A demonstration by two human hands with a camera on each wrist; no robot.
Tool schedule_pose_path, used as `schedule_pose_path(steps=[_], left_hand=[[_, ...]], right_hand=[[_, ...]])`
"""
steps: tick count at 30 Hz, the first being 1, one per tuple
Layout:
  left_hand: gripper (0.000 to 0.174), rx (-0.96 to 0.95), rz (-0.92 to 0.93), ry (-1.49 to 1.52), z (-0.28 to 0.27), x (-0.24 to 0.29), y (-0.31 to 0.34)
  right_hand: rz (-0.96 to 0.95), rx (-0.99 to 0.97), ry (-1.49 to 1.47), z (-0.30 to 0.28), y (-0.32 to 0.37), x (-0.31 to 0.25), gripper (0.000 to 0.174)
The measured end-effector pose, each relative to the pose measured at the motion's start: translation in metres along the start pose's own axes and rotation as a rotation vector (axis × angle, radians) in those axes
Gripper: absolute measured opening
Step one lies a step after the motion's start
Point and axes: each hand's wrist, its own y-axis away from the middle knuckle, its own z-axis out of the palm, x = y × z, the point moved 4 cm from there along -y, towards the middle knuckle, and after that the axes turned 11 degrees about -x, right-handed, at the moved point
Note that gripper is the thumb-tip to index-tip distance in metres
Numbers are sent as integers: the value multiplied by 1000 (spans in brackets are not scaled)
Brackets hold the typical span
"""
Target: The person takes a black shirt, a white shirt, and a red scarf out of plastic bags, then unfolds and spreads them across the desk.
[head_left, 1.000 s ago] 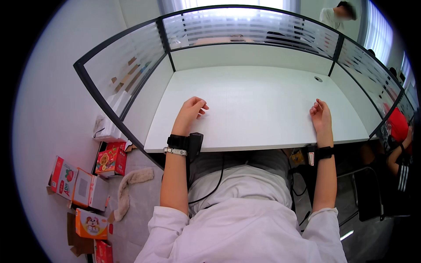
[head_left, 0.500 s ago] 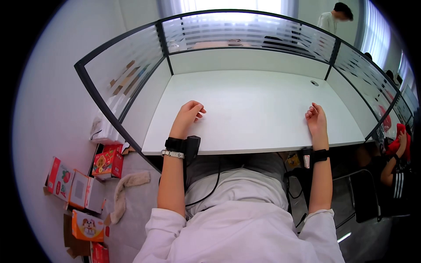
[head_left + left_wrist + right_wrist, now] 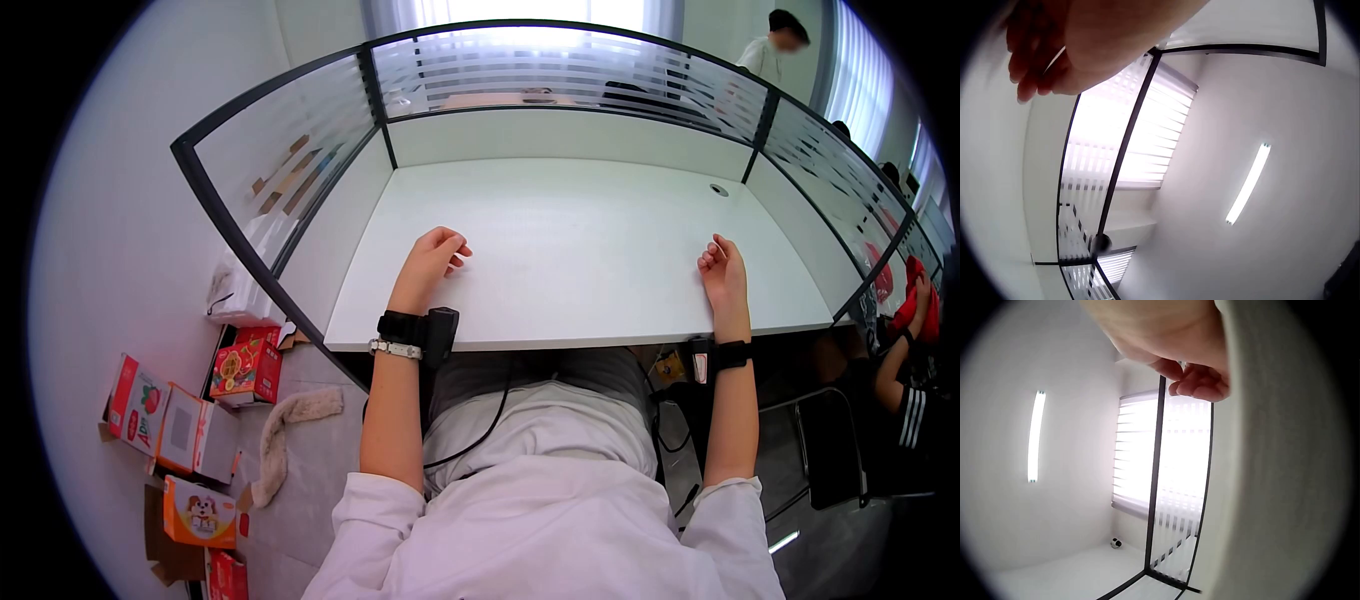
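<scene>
Over the left part of a white desk (image 3: 570, 250), my left hand (image 3: 432, 256) rests with loosely curled fingers and nothing in them. My right hand (image 3: 722, 272) lies at the right side of the desk, fingers also loosely bent and holding nothing. In the left wrist view the left hand (image 3: 1097, 44) shows at the top, its fingers hanging relaxed. The right wrist view has the right hand (image 3: 1172, 337) at the top beside the desk surface, thumb near the bent fingers. Each wrist carries a black strap with a camera.
A dark-framed partition (image 3: 560, 135) with striped glass surrounds the desk on three sides. A cable hole (image 3: 719, 190) sits at the far right corner. Cartons (image 3: 205, 510) and a fluffy strip (image 3: 275, 455) lie on the floor at left. A chair (image 3: 835, 450) and another person are at right.
The head view has shifted slightly since the first frame. Both hands keep nearly the same pose and place. Behind the partition, the standing person's head moves a little.
</scene>
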Motion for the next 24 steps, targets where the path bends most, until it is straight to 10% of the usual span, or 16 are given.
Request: schedule_pose_path(steps=[24], left_hand=[[19, 6, 24, 19, 1, -1, 0]], right_hand=[[-21, 22, 0, -5, -1, 2, 8]])
